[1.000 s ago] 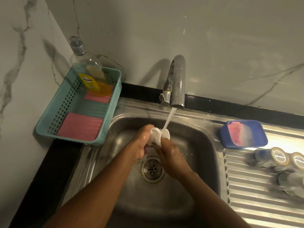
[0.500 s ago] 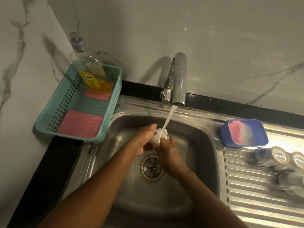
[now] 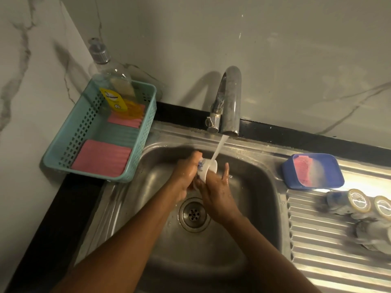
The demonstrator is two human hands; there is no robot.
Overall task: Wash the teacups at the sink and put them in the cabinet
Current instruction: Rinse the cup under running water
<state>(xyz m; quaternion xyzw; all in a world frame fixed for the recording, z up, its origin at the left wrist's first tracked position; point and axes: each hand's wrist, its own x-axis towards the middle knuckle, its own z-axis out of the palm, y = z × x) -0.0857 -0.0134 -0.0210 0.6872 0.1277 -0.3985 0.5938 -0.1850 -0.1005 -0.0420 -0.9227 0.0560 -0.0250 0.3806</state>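
- A grey marble-veined wall (image 3: 296, 60) is being seen behind a steel sink (image 3: 260, 187) that is set in a dark counter (image 3: 55, 218); a ribbed draining board (image 3: 330, 250) is adjoining the basin on its right.
- Water (image 3: 219, 148) is being run from the tap (image 3: 231, 98) at the sink's far edge; the stream is being caught on the teacup (image 3: 209, 169).
- The white teacup is being held tilted over the basin, just above the far side of the drain (image 3: 194, 214), between both hands.
- The cup is being gripped from its left by the left hand (image 3: 184, 176), whose fingers are being curled round its side.
- The cup is being touched from below and from the right by the right hand (image 3: 218, 193); one finger (image 3: 226, 171) is being held straight beside the cup; the rest are being hidden, so whether they are gripping cannot be told.
- The other teacups (image 3: 359, 200), gold-rimmed and blurred, are being kept on their sides at the right edge of the draining board.
- A blue tub (image 3: 330, 172) with something pink inside is being kept at the board's far left corner.
- A teal basket (image 3: 139, 157) is being kept at the counter's far left corner; pink sponges (image 3: 101, 157) and a soap bottle (image 3: 114, 85) are being stored in it.
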